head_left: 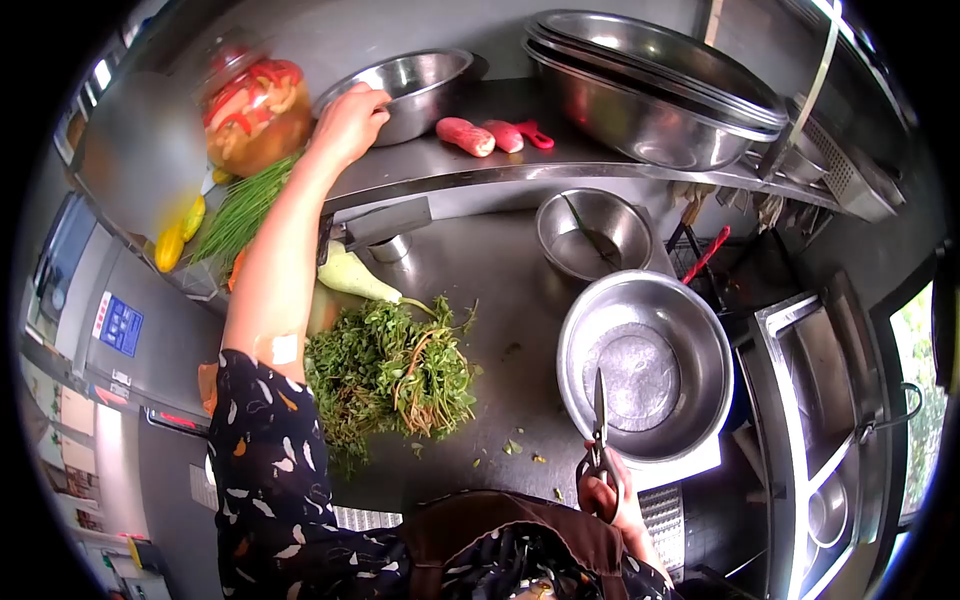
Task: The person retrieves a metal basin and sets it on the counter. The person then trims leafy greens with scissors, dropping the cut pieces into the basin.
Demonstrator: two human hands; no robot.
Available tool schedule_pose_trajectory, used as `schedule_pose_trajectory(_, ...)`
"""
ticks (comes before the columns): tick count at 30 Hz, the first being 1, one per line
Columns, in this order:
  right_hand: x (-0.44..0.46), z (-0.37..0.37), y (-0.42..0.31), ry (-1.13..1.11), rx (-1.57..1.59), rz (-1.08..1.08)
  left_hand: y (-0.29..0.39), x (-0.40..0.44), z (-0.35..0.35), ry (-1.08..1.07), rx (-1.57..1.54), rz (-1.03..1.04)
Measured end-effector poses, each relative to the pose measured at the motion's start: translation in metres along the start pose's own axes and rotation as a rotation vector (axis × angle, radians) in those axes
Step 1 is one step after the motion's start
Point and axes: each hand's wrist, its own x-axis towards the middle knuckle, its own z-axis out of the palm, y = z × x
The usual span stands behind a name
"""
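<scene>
The left fingers (374,103) are curled at the near-left rim of a bowl (425,100) on the shelf (400,168); how firmly they grip the metal, if at all, I can't tell from this angle. The right fingers (599,493) are closed round the handles of the scissors (601,425), whose blades point up and away from them, the tip lying across the view of a large bowl (640,375) just beyond.

To the left of the right fingers, and nearer to them than the bowl's far rim, scraps of leaf dot the bench (500,300). Farther left sits the heap of greens (410,375), loose on the bench below the left fingers and beside the left forearm. Between those fingers and the greens lie a cleaver (388,220), a small cup (391,249) and a pale gourd (352,276). Right of the left fingers, past their bowl, are two pink pieces (466,137) and a stack of basins (640,110). To their left stands a jar (260,115), with chives (245,215) below it.
</scene>
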Motion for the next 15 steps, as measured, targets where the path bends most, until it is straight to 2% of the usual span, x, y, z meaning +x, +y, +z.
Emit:
schedule_pose_trajectory(3,0.004,-0.002,-0.001,0.053,0.042,0.039,0.016,-0.003,0.0,0.042,0.034,0.048)
schedule_pose_trajectory(5,0.008,-0.005,0.001,0.03,0.067,0.028,0.084,-0.018,-0.02,0.378,0.106,0.214)
schedule_pose_trajectory(7,0.015,-0.008,0.003,0.034,0.083,0.03,0.134,-0.042,-0.006,0.174,-0.208,0.312)
schedule_pose_trajectory(9,0.019,-0.011,0.005,0.03,0.089,0.035,0.169,-0.075,0.051,-0.256,-0.506,0.418)
schedule_pose_trajectory(11,0.022,-0.013,0.005,0.035,0.098,0.057,0.198,-0.099,0.132,-0.493,-0.464,0.352)
schedule_pose_trajectory(13,0.026,-0.013,0.005,0.049,0.118,0.128,0.206,-0.117,0.224,-0.442,-0.44,0.348)
schedule_pose_trajectory(15,0.029,-0.012,0.015,0.081,0.019,0.119,0.217,-0.11,0.263,-0.598,-0.262,0.231)
